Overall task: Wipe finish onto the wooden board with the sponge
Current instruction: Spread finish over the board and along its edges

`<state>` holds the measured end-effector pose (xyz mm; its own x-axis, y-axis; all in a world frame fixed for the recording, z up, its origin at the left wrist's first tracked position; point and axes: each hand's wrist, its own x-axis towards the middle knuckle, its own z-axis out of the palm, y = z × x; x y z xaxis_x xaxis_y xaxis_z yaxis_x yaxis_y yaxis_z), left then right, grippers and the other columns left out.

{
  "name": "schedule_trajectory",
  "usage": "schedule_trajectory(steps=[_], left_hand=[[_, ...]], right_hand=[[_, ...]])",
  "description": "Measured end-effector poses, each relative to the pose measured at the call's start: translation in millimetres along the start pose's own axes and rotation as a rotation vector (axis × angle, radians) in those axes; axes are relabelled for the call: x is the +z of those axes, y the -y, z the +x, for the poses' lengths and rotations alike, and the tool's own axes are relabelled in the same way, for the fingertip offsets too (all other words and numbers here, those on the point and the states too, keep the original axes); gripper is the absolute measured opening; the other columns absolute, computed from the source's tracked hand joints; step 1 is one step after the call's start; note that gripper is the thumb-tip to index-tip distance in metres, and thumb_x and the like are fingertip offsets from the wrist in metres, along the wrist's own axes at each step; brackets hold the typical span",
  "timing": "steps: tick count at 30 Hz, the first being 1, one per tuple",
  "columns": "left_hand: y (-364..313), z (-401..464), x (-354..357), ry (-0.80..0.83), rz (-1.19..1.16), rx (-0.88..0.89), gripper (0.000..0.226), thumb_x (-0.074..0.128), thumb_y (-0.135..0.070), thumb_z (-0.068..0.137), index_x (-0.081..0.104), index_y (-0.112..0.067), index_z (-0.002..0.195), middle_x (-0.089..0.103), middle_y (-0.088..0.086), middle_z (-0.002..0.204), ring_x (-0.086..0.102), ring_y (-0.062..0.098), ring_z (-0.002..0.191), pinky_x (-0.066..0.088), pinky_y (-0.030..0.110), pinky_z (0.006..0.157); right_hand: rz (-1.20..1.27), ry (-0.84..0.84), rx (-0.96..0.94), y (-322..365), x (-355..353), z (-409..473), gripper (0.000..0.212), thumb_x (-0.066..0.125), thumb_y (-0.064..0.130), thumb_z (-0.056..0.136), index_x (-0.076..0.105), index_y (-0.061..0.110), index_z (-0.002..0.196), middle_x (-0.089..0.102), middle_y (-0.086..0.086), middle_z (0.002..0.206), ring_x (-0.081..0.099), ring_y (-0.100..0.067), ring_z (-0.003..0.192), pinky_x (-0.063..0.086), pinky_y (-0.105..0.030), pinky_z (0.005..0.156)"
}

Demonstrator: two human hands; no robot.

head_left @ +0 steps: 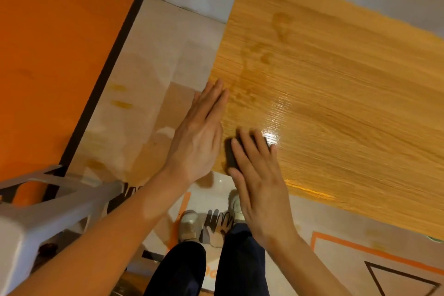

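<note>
Left hand flat, fingers straight; right hand apparently pressing down, fingers spread

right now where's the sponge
In the head view the dark sponge sits under the right hand at the near-left corner of the wooden board, just right of the flat left hand.
</note>
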<state>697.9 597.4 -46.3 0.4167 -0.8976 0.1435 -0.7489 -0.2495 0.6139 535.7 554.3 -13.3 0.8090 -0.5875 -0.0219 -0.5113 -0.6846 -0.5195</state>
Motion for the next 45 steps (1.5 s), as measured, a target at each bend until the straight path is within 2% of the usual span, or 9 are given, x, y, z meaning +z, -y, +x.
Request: schedule_trajectory(steps=[4,10,17,22,25,29,32,39,45], left_hand=[[0,1,1,0.002,-0.031,-0.012,0.051,0.029,-0.010,0.104,0.036,0.001,0.153,0.027,0.016,0.165,0.020,0.025,0.155,0.029,0.050,0.122],[-2,-2,0,-0.020,-0.085,-0.029,0.050,0.035,-0.001,0.103,0.037,0.002,0.152,0.029,0.014,0.164,0.022,0.024,0.155,0.018,0.044,0.127],[-5,0,-3,0.040,0.052,-0.163,0.051,0.028,-0.021,0.107,0.033,-0.011,0.156,0.025,0.005,0.166,0.017,0.013,0.156,0.013,0.030,0.127],[-14,-6,-1,-0.109,0.119,-0.230,0.049,0.038,-0.018,0.107,0.036,-0.005,0.154,0.028,0.006,0.164,0.021,0.013,0.155,0.014,0.031,0.127],[-30,-24,2,-0.276,-0.005,-0.446,0.049,0.038,-0.020,0.109,0.033,-0.007,0.156,0.027,0.001,0.164,0.019,0.007,0.154,0.012,0.025,0.126],[-63,-61,10,-0.524,-0.356,-0.773,0.051,0.038,-0.025,0.106,0.038,-0.009,0.153,0.040,0.003,0.158,0.037,0.010,0.144,0.032,0.020,0.118],[-74,-72,18,-0.625,-0.540,-0.916,0.047,0.041,-0.027,0.103,0.049,-0.013,0.148,0.053,-0.009,0.147,0.047,-0.013,0.130,0.038,0.008,0.107],[-66,-68,22,-0.683,-0.641,-0.944,0.032,0.047,-0.020,0.107,0.063,-0.022,0.134,0.064,-0.022,0.128,0.055,-0.013,0.121,0.039,0.003,0.097],[-59,-73,26,-0.735,-0.777,-0.855,0.032,0.049,-0.016,0.106,0.064,-0.016,0.134,0.065,-0.012,0.132,0.055,-0.007,0.127,0.041,0.009,0.103]], right_hand=[[-0.007,0.048,-0.144,-21,-9,19,0.045,0.033,0.028,0.104,0.042,0.011,0.145,0.034,-0.004,0.155,0.018,-0.020,0.149,0.014,-0.041,0.122],[0.018,-0.081,-0.013,-45,-18,88,0.043,0.036,0.020,0.104,0.042,0.009,0.145,0.034,-0.006,0.155,0.016,-0.022,0.149,0.008,-0.042,0.123],[-0.029,0.198,-0.450,-58,-26,34,0.044,0.041,0.021,0.102,0.042,0.011,0.145,0.032,-0.004,0.156,0.017,-0.021,0.149,0.021,-0.047,0.119],[0.064,0.110,-0.330,-70,-28,112,0.044,0.037,0.023,0.102,0.045,0.008,0.143,0.038,-0.008,0.152,0.021,-0.024,0.147,0.011,-0.043,0.122],[0.080,0.078,-0.362,-73,-27,116,0.044,0.036,0.022,0.102,0.046,0.006,0.142,0.040,-0.010,0.151,0.020,-0.023,0.146,0.006,-0.039,0.122],[0.097,0.013,-0.341,-71,-22,113,0.040,0.043,0.015,0.102,0.046,0.006,0.141,0.040,-0.009,0.151,0.018,-0.017,0.144,0.003,-0.035,0.123],[0.127,0.016,-0.320,-59,-20,95,0.041,0.044,0.010,0.102,0.045,0.006,0.142,0.038,-0.010,0.152,0.017,-0.021,0.147,0.007,-0.041,0.123],[0.031,0.267,-0.655,-38,-9,62,0.042,0.043,0.017,0.101,0.046,0.006,0.142,0.039,-0.010,0.152,0.021,-0.026,0.147,0.014,-0.044,0.122],[0.100,0.158,-0.347,-22,-7,98,0.042,0.040,0.016,0.103,0.042,0.007,0.144,0.035,-0.007,0.154,0.016,-0.024,0.148,0.009,-0.045,0.123]])
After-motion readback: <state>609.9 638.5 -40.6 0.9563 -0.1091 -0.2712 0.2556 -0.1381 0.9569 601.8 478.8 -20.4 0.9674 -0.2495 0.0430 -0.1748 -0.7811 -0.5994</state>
